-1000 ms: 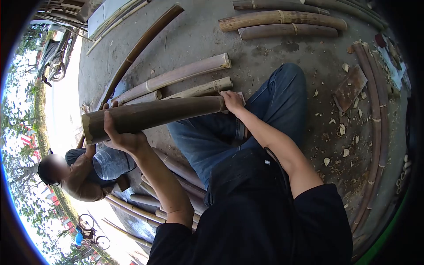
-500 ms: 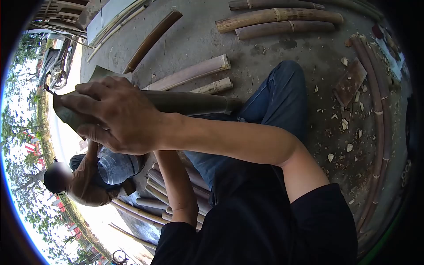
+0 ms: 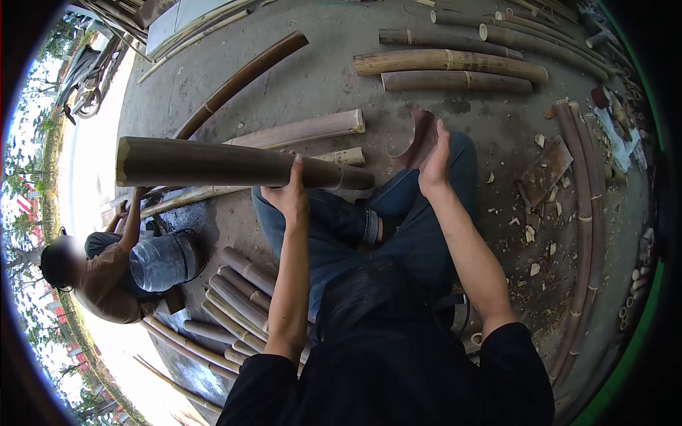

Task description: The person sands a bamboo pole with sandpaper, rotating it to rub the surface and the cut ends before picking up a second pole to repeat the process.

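Note:
My left hand (image 3: 289,197) is closed around a thick, dark brown bamboo pole (image 3: 213,163), held nearly level above my lap. The pole's pale cut end points left, and its other end lies over my crossed legs. Off to the right, apart from the pole, my right hand (image 3: 435,165) grips a curled reddish-brown sheet of sandpaper (image 3: 420,135). The fingers behind the sheet are mostly hidden; the thumb shows along its edge.
Bamboo pieces (image 3: 298,130) lie on the concrete ahead, with more bamboo poles (image 3: 451,62) farther off. A rusty blade (image 3: 545,170) rests among wood chips at right. At left, another person (image 3: 106,277) sits beside a clear plastic water jug (image 3: 158,263), near stacked bamboo (image 3: 245,284).
My right hand has come away from the pole's left end and moved right, carrying the sheet with it. The pole, in my left hand, is now fully in sight.

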Demonstrator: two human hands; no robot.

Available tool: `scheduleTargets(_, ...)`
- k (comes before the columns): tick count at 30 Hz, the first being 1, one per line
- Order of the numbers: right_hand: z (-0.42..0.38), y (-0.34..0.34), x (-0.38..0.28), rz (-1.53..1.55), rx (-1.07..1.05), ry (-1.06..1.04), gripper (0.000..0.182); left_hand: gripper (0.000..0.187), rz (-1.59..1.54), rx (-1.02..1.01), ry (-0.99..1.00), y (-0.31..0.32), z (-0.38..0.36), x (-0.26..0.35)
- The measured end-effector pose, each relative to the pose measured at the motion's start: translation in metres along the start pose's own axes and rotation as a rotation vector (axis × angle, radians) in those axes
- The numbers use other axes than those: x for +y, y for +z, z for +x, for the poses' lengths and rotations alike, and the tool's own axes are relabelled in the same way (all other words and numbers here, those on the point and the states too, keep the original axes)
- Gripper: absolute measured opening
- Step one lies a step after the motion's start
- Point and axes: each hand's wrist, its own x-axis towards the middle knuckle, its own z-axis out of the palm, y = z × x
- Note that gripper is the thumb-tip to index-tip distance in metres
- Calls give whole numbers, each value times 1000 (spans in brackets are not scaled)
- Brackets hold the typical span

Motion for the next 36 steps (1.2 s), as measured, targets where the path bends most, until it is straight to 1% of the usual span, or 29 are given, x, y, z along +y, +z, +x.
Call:
scheduleTargets(2,-21,-17,-35,-7,-180,225,59,48,-236,123,-17,6,21,35)
scheduleTargets(4,-36,-22,-48,-59,-177,455,59,51,-432,130,3,5,41,68)
scheduleTargets(5,-45,-21,-48,-71,-182,476,56,51,-442,132,7,-1,50,83)
scheduleTargets(6,-52,-16,-46,-82,-189,492,53,53,-458,107,-29,-6,59,97)
scheduleTargets(7,-50,-16,-38,-118,-242,433,63,56,-473,79,-65,-5,64,108)
scheduleTargets(8,-50,-5,-43,-119,-245,420,63,56,-485,74,-60,1,63,119)
scheduleTargets(10,-52,20,-56,-95,-284,231,65,59,-417,57,-102,13,57,135)
scheduleTargets(11,-44,27,-59,42,-308,165,67,64,-441,-5,-122,15,56,133)
scheduleTargets(12,-35,36,-63,39,-310,160,67,64,-447,-6,-120,22,50,133)
scheduleTargets(14,-20,55,-79,116,-521,-185,57,75,-394,14,-235,45,34,132)
scheduleTargets(16,-23,78,-114,287,-481,-233,48,85,-359,-36,-347,65,21,131)
scheduleTargets(18,-20,90,-150,149,-468,-453,39,88,-337,-200,-476,80,9,141)
scheduleTargets(20,-32,96,-183,106,-434,-585,40,89,-308,-421,-568,84,5,132)
scheduleTargets(22,-51,105,-209,78,-400,-682,41,89,-296,-637,-612,89,-3,120)
scheduleTargets(23,-61,113,-218,71,-400,-676,41,83,-247,-639,-629,94,-12,113)
scheduleTargets(24,-70,124,-224,89,-315,-746,43,71,-206,-677,-594,95,-22,112)
scheduleTargets(25,-74,131,-226,109,-234,-816,47,62,-147,-704,-496,95,-30,106)
scheduleTargets(26,-75,134,-225,107,-242,-816,47,54,-87,-726,-395,93,-37,97)
scheduleTargets(27,-76,138,-222,64,-250,-913,47,45,-107,-683,-358,91,-42,90)
scheduleTargets(28,-76,141,-219,24,-257,-1008,47,42,-125,-653,-329,87,-46,85)
scheduleTargets(29,-76,141,-213,30,-267,-1001,47,46,-83,-634,-309,82,-46,82)
scheduleTargets(30,-74,136,-204,-134,-284,-1027,44,50,-42,-614,-293,78,-46,80)
scheduleTargets(31,-72,129,-196,-299,-303,-1054,42,50,-42,-604,-292,76,-45,78)
scheduleTargets(32,-74,120,-189,-506,-410,-909,48,63,49,-563,-173,73,-42,80)
scheduleTargets(33,-69,120,-173,-591,-431,-910,46,77,138,-521,-53,72,-39,84)
scheduleTargets(34,-58,120,-153,-617,-433,-914,47,77,137,-517,-39,74,-31,90)
scheduleTargets(35,-51,115,-137,-518,-504,-860,50,91,167,-518,164,78,-23,97)
scheduleTargets(36,-56,130,-132,-422,-478,-832,42,105,192,-511,370,84,-13,102)
